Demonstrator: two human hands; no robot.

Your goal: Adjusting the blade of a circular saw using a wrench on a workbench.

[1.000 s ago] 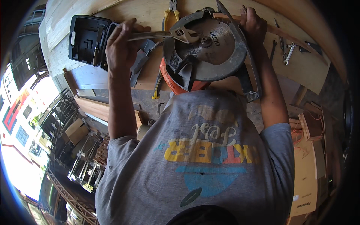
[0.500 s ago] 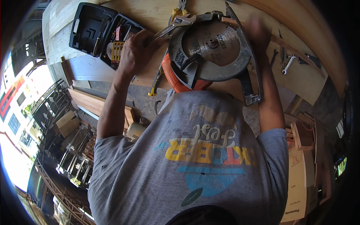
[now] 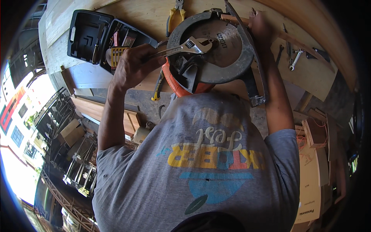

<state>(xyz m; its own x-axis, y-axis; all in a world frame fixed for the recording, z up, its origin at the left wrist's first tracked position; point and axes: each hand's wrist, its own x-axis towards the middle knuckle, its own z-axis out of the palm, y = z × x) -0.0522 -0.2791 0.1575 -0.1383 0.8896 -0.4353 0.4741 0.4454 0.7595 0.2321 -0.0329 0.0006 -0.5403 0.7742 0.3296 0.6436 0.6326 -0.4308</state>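
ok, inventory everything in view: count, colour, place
circular saw: 1, orange-grey, before chest
saw blade: 1, brownish-grey, in saw
adjustable wrench: 1, silver, over blade
pliers: 1, yellow-handled, beyond saw
tool case: 1, black, open, bench left
tool handle: 1, yellow-black, left of saw
small wrench: at least 1, silver, bench right
bench: 1, tan, under tools
boards: several, brown, both sides
carton: 1, tan, lower right
shirt: 1, grey, centre
left hand: 1, on adjustable wrench
right hand: 1, blurred, beside saw

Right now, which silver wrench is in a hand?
The adjustable wrench, held in the left hand, its head over the saw blade. The other silver wrench lies untouched on the worktable, right of the saw.
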